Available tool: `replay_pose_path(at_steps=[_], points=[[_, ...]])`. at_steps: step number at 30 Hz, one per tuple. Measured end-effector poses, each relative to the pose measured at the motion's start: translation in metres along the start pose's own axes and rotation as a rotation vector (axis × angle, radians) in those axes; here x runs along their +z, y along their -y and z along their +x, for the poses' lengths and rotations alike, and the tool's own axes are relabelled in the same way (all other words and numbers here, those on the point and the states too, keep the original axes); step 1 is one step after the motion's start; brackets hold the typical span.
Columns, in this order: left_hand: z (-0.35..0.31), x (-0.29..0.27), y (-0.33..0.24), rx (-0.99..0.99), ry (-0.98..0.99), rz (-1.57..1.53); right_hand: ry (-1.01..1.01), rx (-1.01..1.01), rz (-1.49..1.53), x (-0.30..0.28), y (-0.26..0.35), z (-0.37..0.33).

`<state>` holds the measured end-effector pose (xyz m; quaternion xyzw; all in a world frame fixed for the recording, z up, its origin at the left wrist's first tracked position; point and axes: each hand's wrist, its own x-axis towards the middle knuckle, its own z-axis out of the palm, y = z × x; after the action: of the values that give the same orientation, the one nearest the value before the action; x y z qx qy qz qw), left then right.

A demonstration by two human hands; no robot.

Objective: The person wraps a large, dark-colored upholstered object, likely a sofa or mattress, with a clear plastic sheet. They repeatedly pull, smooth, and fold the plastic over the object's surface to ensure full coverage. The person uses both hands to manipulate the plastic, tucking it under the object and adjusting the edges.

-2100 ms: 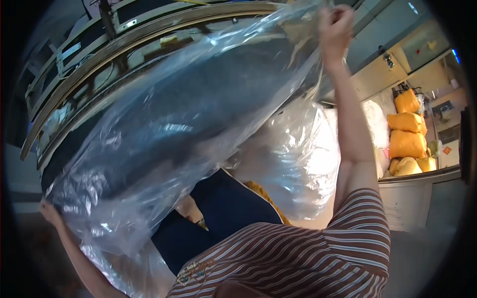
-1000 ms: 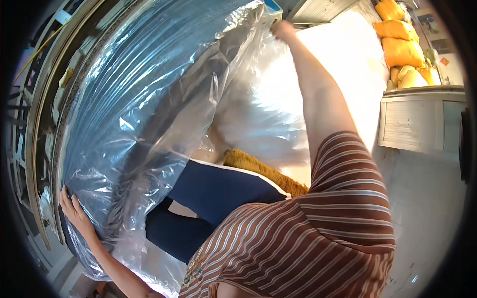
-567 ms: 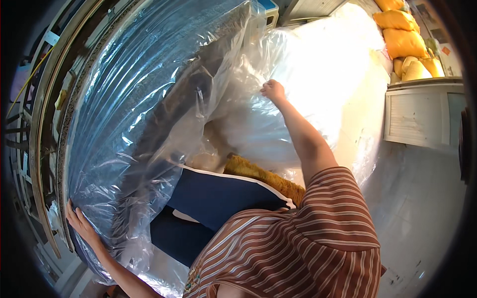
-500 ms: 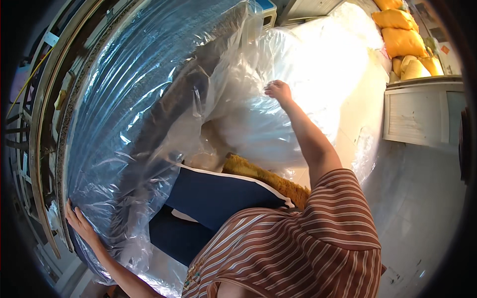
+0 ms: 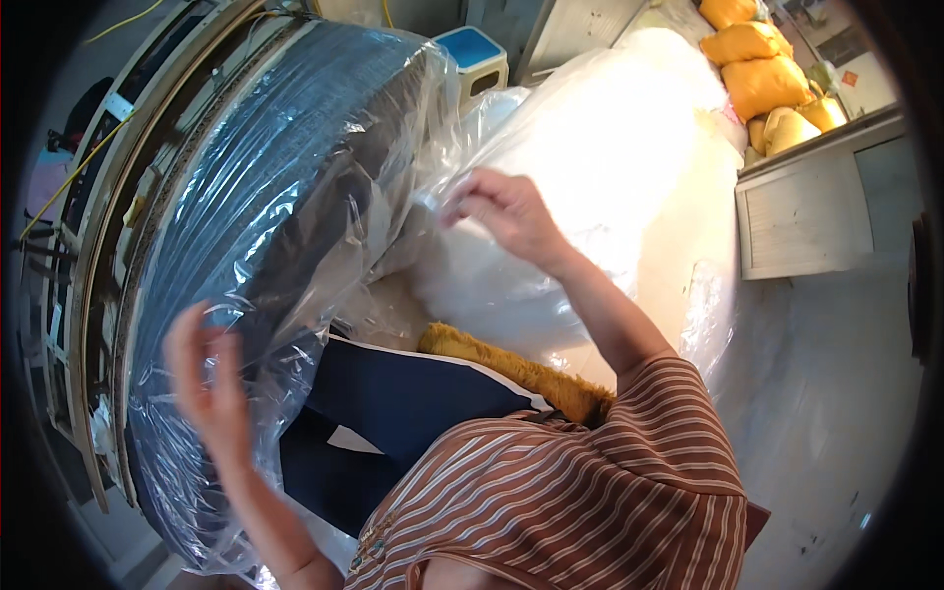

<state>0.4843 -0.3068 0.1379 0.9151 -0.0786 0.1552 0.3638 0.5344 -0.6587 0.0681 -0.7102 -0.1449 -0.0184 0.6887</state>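
One sheet [image 5: 211, 256] overhangs the worktop's [image 5: 155, 211] near edge; our left hand [image 5: 211, 388] is wide above it, our right hand [image 5: 506, 216] curled, grip unclear.

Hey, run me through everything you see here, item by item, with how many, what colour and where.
Plastic sheet: one, clear, left of centre
Metal frame: one, grey-brown, left edge
Cord: several stretches, yellow, upper left and top
Stool: one, white with blue top, top centre
Heap: one, white with strong glare, right of centre
Bundles: at least four, orange, stacked upper right
Cabinet: one, whitish, right
Furry cover: one, mustard, beside the thigh
Floor: one, grey, lower right
Trousers: one pair, navy, lower centre
Shirt: one, brown striped, bottom
Left hand: one, bare, blurred, in front of the sheet
Right hand: one, bare, in front of the heap
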Motion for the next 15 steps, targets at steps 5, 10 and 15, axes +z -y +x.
replay_pose_path(at_steps=[5,10,15], points=[[-0.026,0.078,-0.055,0.006,0.554,-0.613,0.245,-0.579,-0.380,0.069,0.064,-0.004],[-0.015,0.018,-0.060,0.218,0.258,-0.709,-0.007,-0.583,-0.842,0.035,0.066,-0.004],[-0.040,-0.077,-0.014,0.197,-0.113,-0.634,0.140,-0.154,-0.668,0.031,0.080,0.005]])
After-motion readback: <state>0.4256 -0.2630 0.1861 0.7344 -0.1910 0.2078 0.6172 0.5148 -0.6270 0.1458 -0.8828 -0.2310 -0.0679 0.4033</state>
